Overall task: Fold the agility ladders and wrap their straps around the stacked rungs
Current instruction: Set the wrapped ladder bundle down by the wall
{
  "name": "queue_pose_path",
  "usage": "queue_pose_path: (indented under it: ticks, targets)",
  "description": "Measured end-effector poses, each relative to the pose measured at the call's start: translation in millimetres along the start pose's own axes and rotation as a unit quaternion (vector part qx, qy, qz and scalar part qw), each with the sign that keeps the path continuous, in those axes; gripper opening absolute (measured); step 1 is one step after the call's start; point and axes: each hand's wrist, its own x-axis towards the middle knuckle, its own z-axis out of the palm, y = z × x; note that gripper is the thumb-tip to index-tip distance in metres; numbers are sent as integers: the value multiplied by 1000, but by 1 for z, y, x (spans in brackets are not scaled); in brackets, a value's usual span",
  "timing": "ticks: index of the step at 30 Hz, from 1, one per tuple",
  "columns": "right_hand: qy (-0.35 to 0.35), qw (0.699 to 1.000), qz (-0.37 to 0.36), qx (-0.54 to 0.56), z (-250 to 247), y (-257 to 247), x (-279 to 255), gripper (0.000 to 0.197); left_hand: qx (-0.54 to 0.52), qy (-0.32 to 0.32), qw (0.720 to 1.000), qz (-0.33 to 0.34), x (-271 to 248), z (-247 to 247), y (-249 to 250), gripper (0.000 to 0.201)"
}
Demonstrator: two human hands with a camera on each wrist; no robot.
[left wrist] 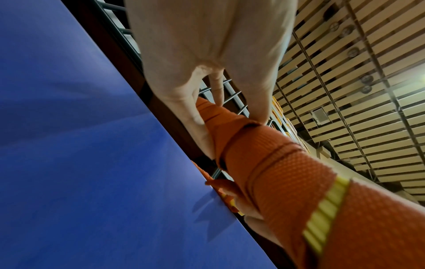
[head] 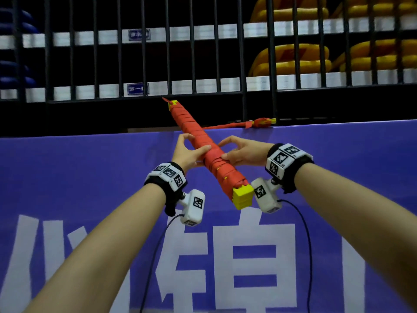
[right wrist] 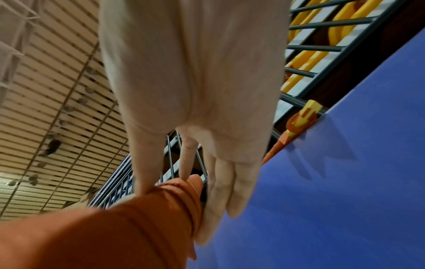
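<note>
A folded agility ladder bundle (head: 225, 175), its stacked yellow rungs (head: 243, 196) wound in red strap, is held up in the air, slanting from near right to far left. My left hand (head: 194, 150) grips its middle from the left, thumb on top and fingers underneath. From the right, my right hand (head: 228, 152) grips the same stretch, thumb against the strap. The left wrist view shows the left hand (left wrist: 207, 72) against the bundle (left wrist: 287, 172). The right wrist view shows the right hand (right wrist: 195, 109) round the bundle (right wrist: 115, 233). A second ladder (head: 259, 123) lies on top of the barrier.
A blue padded barrier (head: 90, 177) with large white characters stands before me. Behind it runs a black metal railing (head: 243, 64), with yellow seats (head: 293, 62) at the right and blue seats (head: 15, 73) at the left. The second ladder (right wrist: 303, 116) rests along the barrier's top edge.
</note>
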Motion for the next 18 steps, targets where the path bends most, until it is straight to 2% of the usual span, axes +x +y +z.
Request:
queue_pose_path:
  ticks: [9,14,18]
  targets:
    - [0,987,8,-158,-8,-6,45,51,9,1,1000,16,55,-11,-23,47]
    - [15,932,14,-361,-2,-15,55,55,16,-6,1000,14,73,-9,-32,49]
    - [22,894,31,-446,-3,-18,65,62,18,-2,1000,8,87,-2,-36,53]
